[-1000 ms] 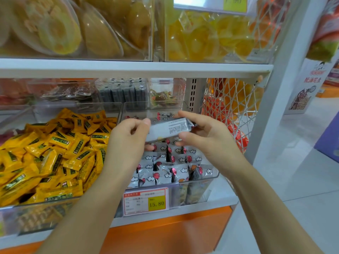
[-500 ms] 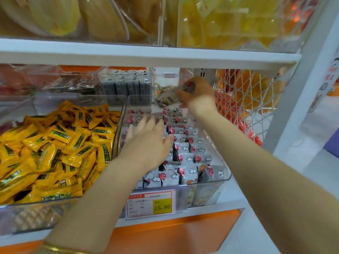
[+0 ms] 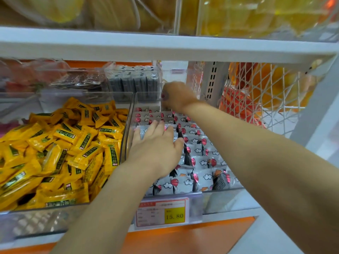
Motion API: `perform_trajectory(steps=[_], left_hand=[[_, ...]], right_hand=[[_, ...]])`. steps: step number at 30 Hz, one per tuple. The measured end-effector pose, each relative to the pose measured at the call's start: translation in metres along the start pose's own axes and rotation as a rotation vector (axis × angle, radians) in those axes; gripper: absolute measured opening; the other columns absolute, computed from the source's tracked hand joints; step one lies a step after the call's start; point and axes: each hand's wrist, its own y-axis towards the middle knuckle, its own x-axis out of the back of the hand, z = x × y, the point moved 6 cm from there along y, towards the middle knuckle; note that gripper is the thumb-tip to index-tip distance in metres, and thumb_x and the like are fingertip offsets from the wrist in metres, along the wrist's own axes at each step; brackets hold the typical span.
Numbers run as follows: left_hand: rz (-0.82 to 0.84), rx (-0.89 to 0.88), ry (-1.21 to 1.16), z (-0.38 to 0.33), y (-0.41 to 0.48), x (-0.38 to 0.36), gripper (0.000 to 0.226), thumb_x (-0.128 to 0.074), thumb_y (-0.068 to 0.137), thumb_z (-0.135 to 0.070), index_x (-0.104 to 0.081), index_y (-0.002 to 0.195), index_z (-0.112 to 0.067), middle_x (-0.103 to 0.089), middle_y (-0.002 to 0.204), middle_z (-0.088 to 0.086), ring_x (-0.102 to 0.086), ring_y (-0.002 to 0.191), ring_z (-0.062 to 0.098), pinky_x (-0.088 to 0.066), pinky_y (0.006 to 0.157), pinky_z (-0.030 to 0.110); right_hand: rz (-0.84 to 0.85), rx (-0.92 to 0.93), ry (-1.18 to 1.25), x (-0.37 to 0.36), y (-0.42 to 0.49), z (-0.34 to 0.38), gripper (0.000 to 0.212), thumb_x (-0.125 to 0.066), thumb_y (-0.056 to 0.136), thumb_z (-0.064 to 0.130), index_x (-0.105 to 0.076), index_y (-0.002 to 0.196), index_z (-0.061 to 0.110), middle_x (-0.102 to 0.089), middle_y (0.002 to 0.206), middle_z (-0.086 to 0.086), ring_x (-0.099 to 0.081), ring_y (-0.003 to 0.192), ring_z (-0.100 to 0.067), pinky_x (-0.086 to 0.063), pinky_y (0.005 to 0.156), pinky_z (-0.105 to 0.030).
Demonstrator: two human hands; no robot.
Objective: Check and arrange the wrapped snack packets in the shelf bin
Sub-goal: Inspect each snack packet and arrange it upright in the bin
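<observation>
A clear shelf bin (image 3: 128, 123) holds several grey snack packets (image 3: 200, 162) printed with clouds and red dots, lined up in rows. My left hand (image 3: 156, 145) lies palm down on the packets at the bin's left side, fingers straight. My right hand (image 3: 178, 97) reaches to the back of the bin, fingers curled round one grey packet (image 3: 163, 96); only its red-dotted end shows at the hand's left edge. The picture is blurred there.
A bin of yellow packets (image 3: 64, 153) stands on the left. Dark packets (image 3: 134, 83) sit in a clear box behind. A white shelf board (image 3: 165, 46) hangs low overhead. A white wire basket (image 3: 266, 99) stands at the right. A price tag (image 3: 162, 211) reads 15.80.
Both hands held one packet in front of the bin. My right hand carried it to the back of the bin and lowered it; my left hand let go and settled flat on the packets.
</observation>
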Motion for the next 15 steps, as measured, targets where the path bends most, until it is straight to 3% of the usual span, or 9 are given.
perform_trajectory(steps=[2,5,7,9,11,15], left_hand=[[0.000,-0.004,0.000,0.000,0.000,0.000,0.056,-0.010,0.097,-0.047,-0.009,0.148,-0.024,0.004,0.158,-0.003,0.011,0.143,0.012,0.010,0.112,0.046],[-0.012,-0.004,-0.013,0.000,0.000,0.001,0.056,-0.011,0.097,-0.045,-0.010,0.148,-0.023,0.002,0.158,-0.002,0.009,0.143,0.012,0.009,0.113,0.045],[-0.028,-0.010,-0.033,-0.001,-0.001,0.003,0.055,-0.012,0.098,-0.044,-0.012,0.148,-0.022,0.001,0.158,-0.002,0.009,0.143,0.012,0.008,0.113,0.044],[-0.053,-0.025,-0.055,-0.003,-0.003,0.006,0.055,-0.014,0.098,-0.042,-0.013,0.148,-0.021,0.000,0.158,-0.001,0.008,0.143,0.013,0.008,0.113,0.042],[-0.068,-0.045,-0.068,-0.005,-0.008,0.009,0.054,-0.015,0.099,-0.041,-0.013,0.148,-0.021,-0.001,0.158,-0.001,0.007,0.143,0.013,0.008,0.113,0.041],[-0.061,-0.075,-0.044,-0.010,-0.026,0.008,0.054,-0.015,0.099,-0.043,-0.014,0.148,-0.022,0.001,0.158,-0.001,0.009,0.143,0.014,0.009,0.113,0.041]], right_hand=[[0.101,0.034,-0.075,-0.014,-0.003,0.003,0.022,-0.054,0.093,0.026,-0.062,0.108,0.013,-0.061,0.113,-0.008,-0.054,0.107,-0.024,-0.045,0.094,-0.039],[0.099,0.029,-0.060,-0.009,-0.007,-0.001,0.023,-0.045,0.096,0.017,-0.058,0.115,0.012,-0.059,0.119,-0.010,-0.049,0.116,-0.028,-0.041,0.100,-0.044],[0.031,-0.037,0.113,0.009,-0.010,-0.006,0.023,-0.041,0.097,0.011,-0.055,0.114,0.011,-0.060,0.118,-0.011,-0.054,0.110,-0.028,-0.046,0.095,-0.042],[-0.010,-0.124,0.260,0.030,-0.021,-0.010,0.020,-0.040,0.097,0.010,-0.053,0.111,0.015,-0.060,0.116,-0.010,-0.060,0.095,-0.024,-0.052,0.080,-0.036],[-0.041,-0.157,0.304,0.050,-0.043,-0.011,0.022,-0.040,0.096,0.006,-0.053,0.110,0.016,-0.062,0.111,-0.007,-0.059,0.084,-0.018,-0.048,0.066,-0.025],[-0.080,-0.125,0.392,0.080,-0.112,0.000,0.024,-0.045,0.093,-0.001,-0.060,0.105,0.012,-0.067,0.099,-0.003,-0.059,0.078,-0.010,-0.043,0.061,-0.009]])
